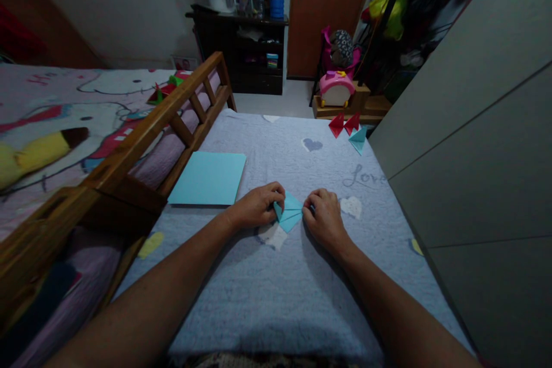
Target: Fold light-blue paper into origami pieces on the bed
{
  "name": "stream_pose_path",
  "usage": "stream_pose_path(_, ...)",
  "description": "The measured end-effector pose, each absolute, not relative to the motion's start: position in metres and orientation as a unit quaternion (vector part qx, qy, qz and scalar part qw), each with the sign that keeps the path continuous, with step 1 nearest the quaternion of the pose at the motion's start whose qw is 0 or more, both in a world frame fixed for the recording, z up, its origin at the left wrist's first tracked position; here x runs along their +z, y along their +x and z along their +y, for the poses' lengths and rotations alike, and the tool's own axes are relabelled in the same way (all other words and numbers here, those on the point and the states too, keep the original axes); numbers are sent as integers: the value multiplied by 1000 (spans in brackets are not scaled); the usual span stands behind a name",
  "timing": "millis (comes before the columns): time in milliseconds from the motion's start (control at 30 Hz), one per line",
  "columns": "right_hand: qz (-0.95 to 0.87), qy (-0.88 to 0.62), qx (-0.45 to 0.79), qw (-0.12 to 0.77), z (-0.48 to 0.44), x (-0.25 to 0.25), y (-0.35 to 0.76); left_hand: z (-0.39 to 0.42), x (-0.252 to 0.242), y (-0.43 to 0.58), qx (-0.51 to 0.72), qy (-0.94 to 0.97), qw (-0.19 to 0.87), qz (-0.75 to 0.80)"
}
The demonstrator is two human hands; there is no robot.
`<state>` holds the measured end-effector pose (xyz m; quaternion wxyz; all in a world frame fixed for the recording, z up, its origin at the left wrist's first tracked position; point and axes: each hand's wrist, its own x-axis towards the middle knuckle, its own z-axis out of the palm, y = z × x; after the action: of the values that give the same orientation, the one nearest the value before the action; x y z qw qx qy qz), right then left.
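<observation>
A small light-blue sheet of origami paper, folded with creases fanning toward its right corner, lies on the pale blue bedspread in front of me. My left hand is closed on its left side, thumb and fingers pinching the edge. At the right corner, the fingertips of my right hand are pressed together on the paper's tip. To the left lies a flat stack of light-blue paper. At the far right corner sit two red folded paper pieces and a light-blue folded piece.
A wooden bed rail runs along the left, with a second bed and a yellow plush toy beyond it. A pale cabinet borders the right side. Past the far edge stand a dark shelf and a pink toy case.
</observation>
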<state>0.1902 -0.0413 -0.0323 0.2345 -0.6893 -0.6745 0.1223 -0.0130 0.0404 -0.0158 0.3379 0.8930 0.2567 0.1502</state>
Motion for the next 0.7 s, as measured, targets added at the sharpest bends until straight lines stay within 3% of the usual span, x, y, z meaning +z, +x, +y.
stream_pose_path(700, -689, -665, 158, 241, -41, -29, 202, 39, -11, -12, 140, 893, 336, 263)
